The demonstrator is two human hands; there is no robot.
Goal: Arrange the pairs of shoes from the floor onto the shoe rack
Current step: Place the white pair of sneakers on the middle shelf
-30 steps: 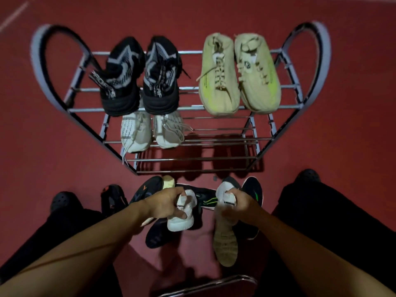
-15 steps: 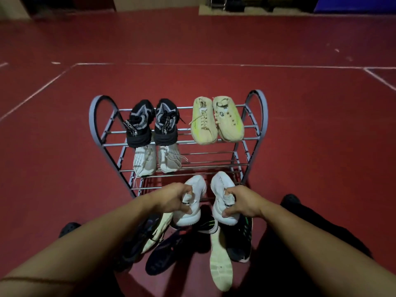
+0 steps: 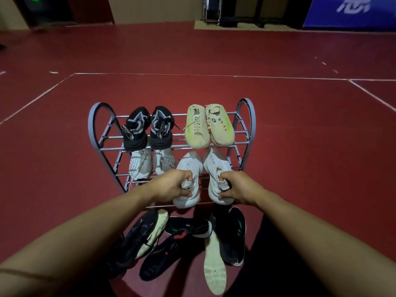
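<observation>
One white shoe [image 3: 188, 179] is pinched at its heel by the left hand [image 3: 171, 185], another [image 3: 216, 174] by the right hand [image 3: 237, 186], over the rack [image 3: 94, 133]'s right middle shelf; toes should be slid in side by side

My white shoes [image 3: 189, 168] [image 3: 216, 166] point toes-first at the shoe rack's [image 3: 92, 133] right half, below its top shelf. Black [image 3: 147, 127] and beige pairs [image 3: 209, 125] fill that shelf; dark shoes [image 3: 188, 232] lie jumbled on the floor.
</observation>
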